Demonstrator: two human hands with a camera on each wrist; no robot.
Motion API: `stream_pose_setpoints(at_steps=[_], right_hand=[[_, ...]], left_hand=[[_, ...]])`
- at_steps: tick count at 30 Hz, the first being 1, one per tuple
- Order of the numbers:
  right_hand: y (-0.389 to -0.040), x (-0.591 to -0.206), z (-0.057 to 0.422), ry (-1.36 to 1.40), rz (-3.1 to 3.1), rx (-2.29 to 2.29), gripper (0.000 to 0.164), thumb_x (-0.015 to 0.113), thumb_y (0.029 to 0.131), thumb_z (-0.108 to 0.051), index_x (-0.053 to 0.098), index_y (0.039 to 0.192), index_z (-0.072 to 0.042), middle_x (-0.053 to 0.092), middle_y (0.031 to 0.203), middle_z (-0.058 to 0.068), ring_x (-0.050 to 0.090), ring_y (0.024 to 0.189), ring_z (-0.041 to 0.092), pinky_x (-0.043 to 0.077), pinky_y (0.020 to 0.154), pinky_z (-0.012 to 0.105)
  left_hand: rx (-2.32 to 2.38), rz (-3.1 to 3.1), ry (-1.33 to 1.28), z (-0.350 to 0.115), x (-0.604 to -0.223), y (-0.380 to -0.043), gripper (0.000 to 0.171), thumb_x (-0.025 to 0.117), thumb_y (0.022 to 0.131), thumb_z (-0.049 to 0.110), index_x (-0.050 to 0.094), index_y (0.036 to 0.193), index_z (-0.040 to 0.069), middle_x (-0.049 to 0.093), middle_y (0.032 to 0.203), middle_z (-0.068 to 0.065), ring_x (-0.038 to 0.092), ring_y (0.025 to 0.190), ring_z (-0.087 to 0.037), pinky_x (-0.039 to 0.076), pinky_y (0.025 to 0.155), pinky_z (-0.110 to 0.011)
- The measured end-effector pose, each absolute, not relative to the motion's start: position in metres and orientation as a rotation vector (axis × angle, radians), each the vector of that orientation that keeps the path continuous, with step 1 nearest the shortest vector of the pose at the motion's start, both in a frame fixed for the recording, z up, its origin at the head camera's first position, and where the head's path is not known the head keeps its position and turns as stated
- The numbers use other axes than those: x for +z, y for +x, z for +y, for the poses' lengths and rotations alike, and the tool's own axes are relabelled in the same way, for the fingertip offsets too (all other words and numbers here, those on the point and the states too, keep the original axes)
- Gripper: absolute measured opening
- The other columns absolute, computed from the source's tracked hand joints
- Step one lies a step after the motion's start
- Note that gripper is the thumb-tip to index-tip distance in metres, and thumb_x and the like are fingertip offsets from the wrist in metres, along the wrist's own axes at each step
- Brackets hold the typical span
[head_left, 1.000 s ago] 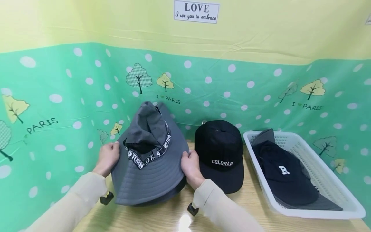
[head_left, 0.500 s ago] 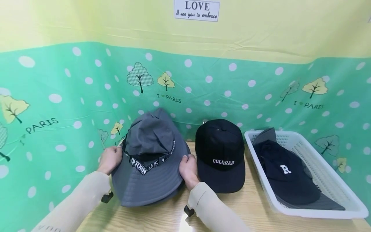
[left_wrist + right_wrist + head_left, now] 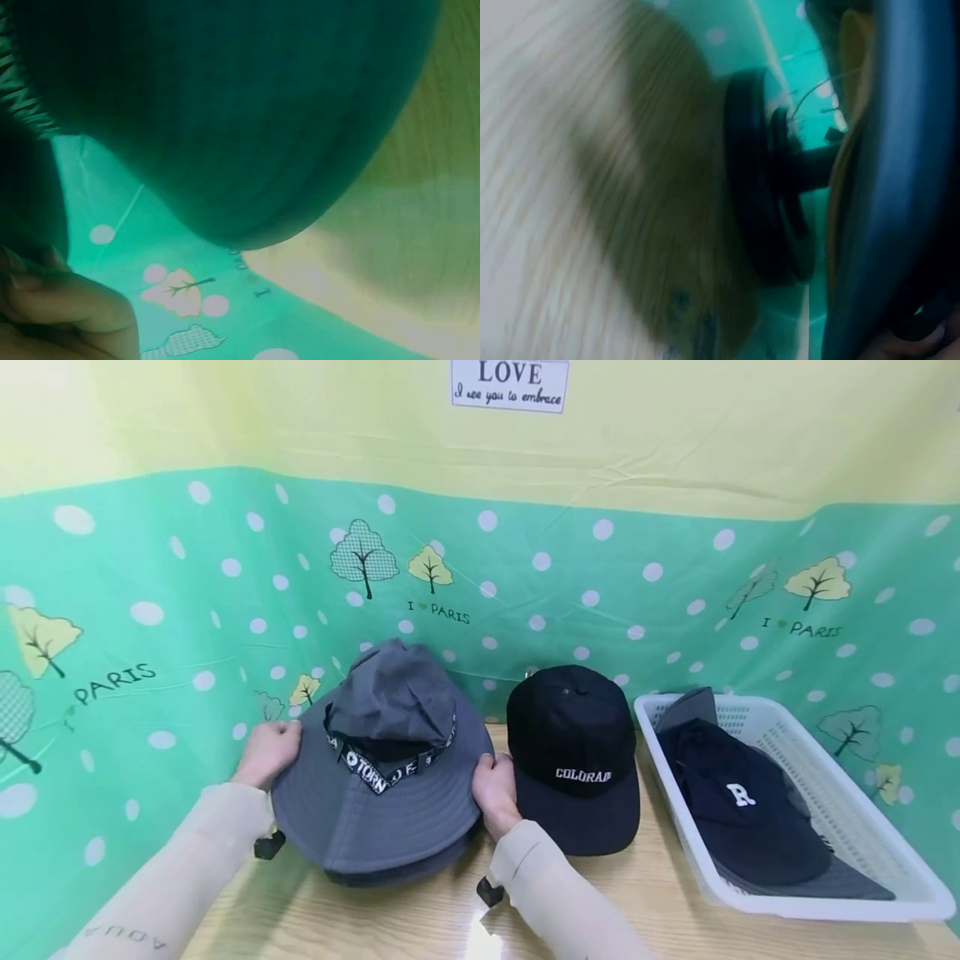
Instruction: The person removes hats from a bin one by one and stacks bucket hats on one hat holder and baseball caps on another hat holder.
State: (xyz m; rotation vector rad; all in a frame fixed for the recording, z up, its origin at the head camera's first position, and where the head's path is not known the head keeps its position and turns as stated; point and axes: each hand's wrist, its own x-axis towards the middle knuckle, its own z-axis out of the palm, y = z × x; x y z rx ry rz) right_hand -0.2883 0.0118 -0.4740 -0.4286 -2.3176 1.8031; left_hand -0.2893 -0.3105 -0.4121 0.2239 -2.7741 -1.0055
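Observation:
In the head view my left hand (image 3: 268, 753) pinches the left brim edge of a dark grey bucket hat (image 3: 393, 702), and my right hand (image 3: 497, 789) grips the brim's right edge. A black-and-white lettered band circles the crown, which is partly creased. Below the front brim a second darker brim layer (image 3: 405, 870) shows. In the left wrist view the hat's brim (image 3: 262, 150) hangs beside my curled fingers (image 3: 82, 304). A black round-based stand (image 3: 754, 180) stands on the table in the right wrist view, close to a brim edge (image 3: 900, 135); its top is hidden.
A black "COLORADO" cap (image 3: 573, 760) stands just right of my right hand. Farther right, a white plastic basket (image 3: 870, 827) holds a navy "R" cap (image 3: 738, 802) and grey headwear beneath it. A patterned curtain (image 3: 645, 568) hangs behind the wooden table (image 3: 570, 902).
The bucket hat's crown has come down and turned more upright. Since half a second ago, my left hand has moved left and up, my right hand slightly right, and the brim is spread wider.

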Motion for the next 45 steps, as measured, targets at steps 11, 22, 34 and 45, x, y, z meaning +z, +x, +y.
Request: stream_pose_setpoints(at_steps=[11, 22, 34, 45], right_hand=[[-0.294, -0.494, 0.013, -0.451, -2.418, 1.610, 0.023, 0.044, 0.095, -0.015, 0.056, 0.082, 0.001, 0.060, 0.090, 0.021, 0.058, 0.089, 0.035, 0.045, 0.082, 0.045], [-0.287, -0.521, 0.009, -0.361, -2.428, 1.420, 0.020, 0.049, 0.094, -0.014, 0.056, 0.083, 0.001, 0.061, 0.083, 0.021, 0.059, 0.081, 0.039, 0.046, 0.072, 0.047], [-0.291, -0.523, 0.012, -0.310, -2.435, 1.470, 0.017, 0.048, 0.096, -0.011, 0.055, 0.086, 0.001, 0.059, 0.080, 0.017, 0.058, 0.078, 0.033, 0.046, 0.072, 0.044], [-0.290, -0.517, 0.015, -0.278, -2.474, 1.463, 0.021, 0.047, 0.096, -0.011, 0.056, 0.084, 0.003, 0.059, 0.082, 0.020, 0.059, 0.083, 0.036, 0.046, 0.075, 0.046]], left_hand=[[-0.753, -2.948, 0.203, -0.303, -0.452, -0.294, 0.046, 0.029, 0.101, 0.025, 0.049, 0.065, 0.005, 0.054, 0.064, -0.013, 0.054, 0.060, -0.028, 0.044, 0.059, -0.044], [-0.610, -2.875, 0.237, -0.303, -0.489, -0.299, 0.045, 0.027, 0.103, 0.030, 0.054, 0.083, 0.000, 0.056, 0.074, -0.023, 0.057, 0.071, -0.044, 0.044, 0.059, -0.052], [-0.548, -2.953, 0.178, -0.299, -0.500, -0.308, 0.039, 0.028, 0.103, 0.023, 0.053, 0.098, -0.007, 0.057, 0.080, -0.028, 0.059, 0.072, -0.042, 0.047, 0.059, -0.050], [-0.606, -3.009, 0.184, -0.293, -0.493, -0.309, 0.025, 0.036, 0.096, 0.012, 0.054, 0.096, -0.006, 0.058, 0.083, -0.027, 0.059, 0.075, -0.043, 0.048, 0.060, -0.051]])
